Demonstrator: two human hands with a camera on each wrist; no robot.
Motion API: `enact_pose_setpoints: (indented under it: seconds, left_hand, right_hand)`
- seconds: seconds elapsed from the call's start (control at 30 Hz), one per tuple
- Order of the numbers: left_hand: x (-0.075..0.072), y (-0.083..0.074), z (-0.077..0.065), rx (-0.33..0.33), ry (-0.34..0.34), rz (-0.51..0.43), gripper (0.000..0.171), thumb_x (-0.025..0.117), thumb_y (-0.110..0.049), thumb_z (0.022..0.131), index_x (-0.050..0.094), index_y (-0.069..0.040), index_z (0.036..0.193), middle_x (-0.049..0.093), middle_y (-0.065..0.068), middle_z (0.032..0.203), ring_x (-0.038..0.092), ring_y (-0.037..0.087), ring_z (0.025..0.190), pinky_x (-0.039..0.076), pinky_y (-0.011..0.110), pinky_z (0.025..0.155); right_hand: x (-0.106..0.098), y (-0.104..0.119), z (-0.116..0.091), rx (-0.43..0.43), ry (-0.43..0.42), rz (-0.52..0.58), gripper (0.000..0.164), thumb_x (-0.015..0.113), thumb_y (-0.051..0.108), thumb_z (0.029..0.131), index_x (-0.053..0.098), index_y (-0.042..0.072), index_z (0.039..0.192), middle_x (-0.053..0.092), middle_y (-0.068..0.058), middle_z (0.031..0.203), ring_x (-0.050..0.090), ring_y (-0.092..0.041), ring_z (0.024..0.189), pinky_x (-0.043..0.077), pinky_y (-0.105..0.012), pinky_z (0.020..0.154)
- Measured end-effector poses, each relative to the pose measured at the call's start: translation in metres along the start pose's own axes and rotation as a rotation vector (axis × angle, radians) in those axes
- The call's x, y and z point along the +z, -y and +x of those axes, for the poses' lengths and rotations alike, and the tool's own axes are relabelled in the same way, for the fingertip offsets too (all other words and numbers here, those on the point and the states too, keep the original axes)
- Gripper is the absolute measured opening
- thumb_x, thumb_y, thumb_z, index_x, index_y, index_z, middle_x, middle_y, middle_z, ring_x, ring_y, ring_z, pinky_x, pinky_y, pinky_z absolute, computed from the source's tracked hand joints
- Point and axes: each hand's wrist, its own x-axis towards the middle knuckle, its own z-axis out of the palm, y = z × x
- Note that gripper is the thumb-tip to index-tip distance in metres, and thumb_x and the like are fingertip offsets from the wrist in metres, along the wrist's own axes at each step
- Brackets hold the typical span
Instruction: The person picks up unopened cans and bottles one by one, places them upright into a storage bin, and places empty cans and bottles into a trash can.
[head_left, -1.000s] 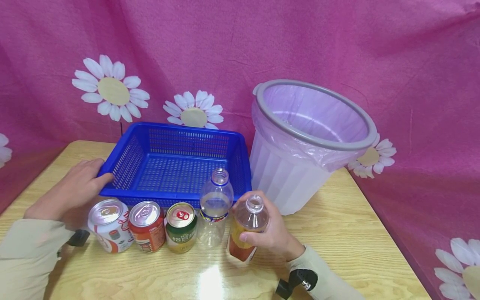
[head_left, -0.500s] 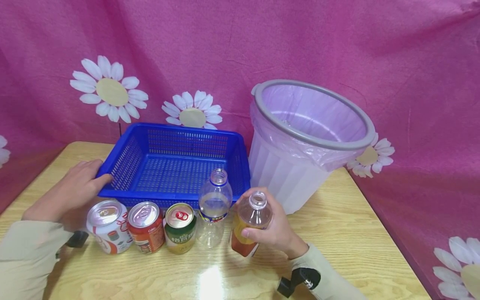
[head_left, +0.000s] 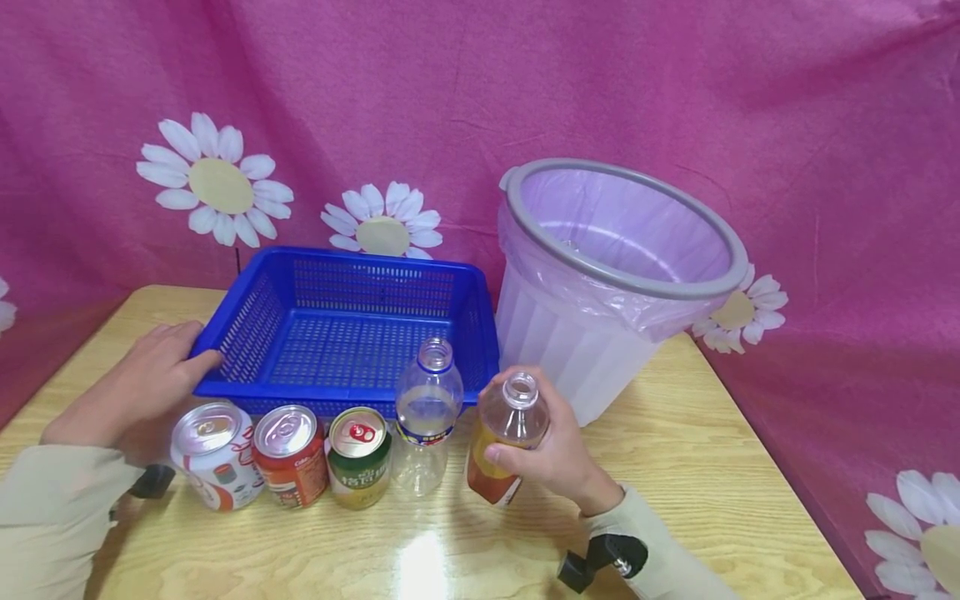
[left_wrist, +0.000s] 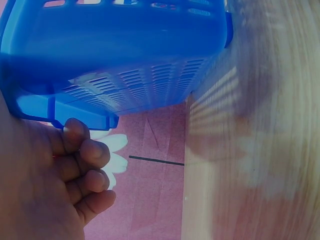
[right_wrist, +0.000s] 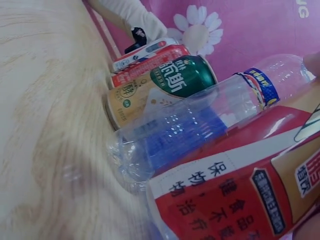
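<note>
My left hand point(head_left: 146, 375) grips the left rim of a blue plastic basket point(head_left: 337, 392), thumb over the rim. In the left wrist view its curled fingers point(left_wrist: 95, 152) show below the rim. My right hand point(head_left: 562, 462) holds an uncapped bottle with a red and yellow label point(head_left: 491, 483), fingers wrapped round its side. Just left of it stands a clear bottle point(head_left: 423, 408) with a blue label band. Beside that are a green and gold can point(head_left: 360, 458), a red can point(head_left: 292, 458) and a white can point(head_left: 217, 458), in a row before the basket.
A tall white bin point(head_left: 570, 350) with a grey rim and a purple liner bag stands right of the basket. All stand on a wooden table point(head_left: 675, 467). A pink cloth point(head_left: 450, 100) with white daisies hangs behind.
My right hand has moved slightly up and to the right in the head view with the labelled bottle, widening its gap from the clear bottle. My left hand stays on the basket rim.
</note>
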Motion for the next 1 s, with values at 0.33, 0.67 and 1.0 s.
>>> enact_pose_setpoints:
  seconds: [0.33, 0.67, 1.0]
  left_hand:
    - [-0.001, -0.001, 0.0, 0.012, -0.013, 0.006, 0.04, 0.044, -0.027, 0.1, 0.052, 0.008, 0.116, 0.063, 0.026, 0.104, 0.051, 0.041, 0.101, 0.037, 0.055, 0.086]
    - [0.0, 0.0, -0.001, 0.039, -0.056, 0.02, 0.031, 0.046, -0.025, 0.098, 0.054, 0.004, 0.105, 0.063, 0.02, 0.093, 0.052, 0.037, 0.094, 0.037, 0.048, 0.08]
    - [0.001, 0.001, 0.0, 0.037, -0.054, 0.012, 0.034, 0.045, -0.026, 0.099, 0.054, 0.005, 0.109, 0.063, 0.022, 0.097, 0.052, 0.038, 0.096, 0.037, 0.05, 0.082]
  right_hand:
    - [-0.009, 0.008, 0.002, 0.046, -0.063, -0.061, 0.064, 0.078, -0.005, 0.066, 0.047, -0.001, 0.122, 0.065, 0.006, 0.115, 0.066, -0.01, 0.105, 0.056, -0.031, 0.089]
    - [-0.013, 0.014, 0.005, 0.024, -0.088, -0.054, 0.063, 0.079, -0.005, 0.066, 0.046, -0.004, 0.12, 0.067, 0.006, 0.114, 0.067, -0.01, 0.103, 0.055, -0.029, 0.088]
    - [-0.015, 0.018, 0.006, 0.008, -0.105, -0.032, 0.065, 0.079, -0.004, 0.066, 0.044, -0.008, 0.12, 0.066, 0.005, 0.114, 0.066, -0.009, 0.105, 0.055, -0.026, 0.089]
